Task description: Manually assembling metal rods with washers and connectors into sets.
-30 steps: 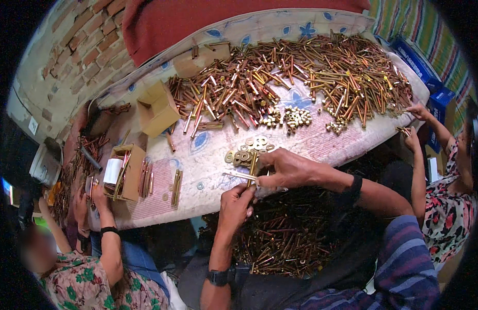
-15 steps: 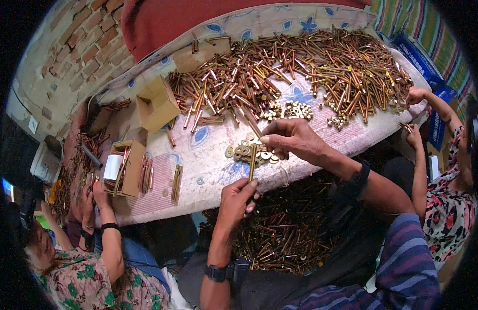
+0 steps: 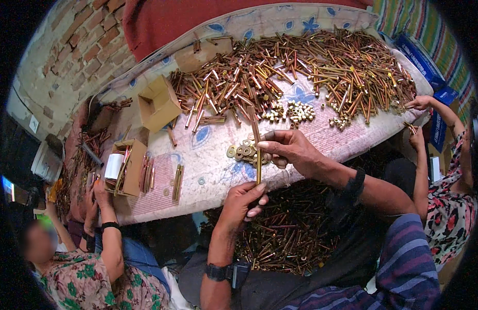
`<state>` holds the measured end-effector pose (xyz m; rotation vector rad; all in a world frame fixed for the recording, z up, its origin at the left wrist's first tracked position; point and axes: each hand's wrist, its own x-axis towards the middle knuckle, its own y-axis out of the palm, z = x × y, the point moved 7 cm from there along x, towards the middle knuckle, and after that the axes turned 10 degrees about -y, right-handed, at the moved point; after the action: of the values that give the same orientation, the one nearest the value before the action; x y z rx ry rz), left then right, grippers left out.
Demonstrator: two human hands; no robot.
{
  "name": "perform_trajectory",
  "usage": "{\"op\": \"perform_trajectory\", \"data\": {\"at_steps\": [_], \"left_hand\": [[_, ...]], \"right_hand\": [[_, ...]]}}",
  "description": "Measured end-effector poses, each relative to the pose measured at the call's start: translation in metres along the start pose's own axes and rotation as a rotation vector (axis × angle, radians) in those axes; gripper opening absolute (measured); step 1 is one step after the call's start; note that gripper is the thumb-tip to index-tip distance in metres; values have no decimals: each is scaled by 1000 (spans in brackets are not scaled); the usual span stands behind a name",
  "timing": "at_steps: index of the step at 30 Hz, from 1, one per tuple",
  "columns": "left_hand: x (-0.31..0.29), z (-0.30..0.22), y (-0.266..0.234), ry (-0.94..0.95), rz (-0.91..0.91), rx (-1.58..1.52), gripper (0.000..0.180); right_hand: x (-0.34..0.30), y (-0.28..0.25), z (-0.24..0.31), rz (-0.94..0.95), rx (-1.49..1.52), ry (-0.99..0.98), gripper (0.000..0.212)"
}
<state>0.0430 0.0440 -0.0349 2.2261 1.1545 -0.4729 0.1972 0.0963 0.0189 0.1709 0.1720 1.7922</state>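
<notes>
Over the table's near edge, my left hand [image 3: 241,202] pinches the lower end of a gold-coloured metal rod [image 3: 258,170] held upright. My right hand [image 3: 298,152] grips a browner metal rod [image 3: 254,124] just above it, thumb and fingers closed. The two rods line up end to end; whether one has entered the other is hidden by my right fingers. Behind the hands lies a small heap of flat washers [image 3: 243,151]. Beyond it sit small nuts [image 3: 301,112] and a big pile of loose copper- and gold-coloured rods [image 3: 239,77].
An open cardboard box [image 3: 159,103] stands at the left, and a second carton [image 3: 130,170] holds rods. Several rods [image 3: 178,183] lie beside it. More rods [image 3: 285,235] fill the space below the table edge. Co-workers' hands [image 3: 97,199] work at left, others [image 3: 418,103] at right.
My hands have brought the two rods from an angle into one upright line. My left hand has shifted slightly right. The co-worker's far hand at right has moved down.
</notes>
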Motion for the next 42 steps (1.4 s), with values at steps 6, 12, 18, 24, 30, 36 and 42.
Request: {"op": "perform_trajectory", "data": {"at_steps": [6, 12, 18, 24, 30, 36, 42], "left_hand": [[-3, -6, 5, 35, 48, -112, 24], [-3, -7, -7, 71, -195, 217, 19], [-5, -10, -7, 109, -222, 203, 19], [-8, -12, -4, 71, -208, 203, 20], [-3, -11, -9, 139, -271, 291, 18], [-6, -12, -7, 88, -185, 147, 19], [-5, -10, -2, 80, -170, 141, 21]], "right_hand": [[-4, 17, -3, 249, -278, -118, 33], [-5, 7, 15, 143, -268, -89, 31], [-5, 4, 9, 137, -326, -137, 28], [-2, -6, 2, 149, -294, -33, 26], [-3, -6, 11, 177, -335, -85, 25], [-3, -4, 21, 221, -330, -83, 27], [-3, -4, 18, 240, -389, -102, 30]]}}
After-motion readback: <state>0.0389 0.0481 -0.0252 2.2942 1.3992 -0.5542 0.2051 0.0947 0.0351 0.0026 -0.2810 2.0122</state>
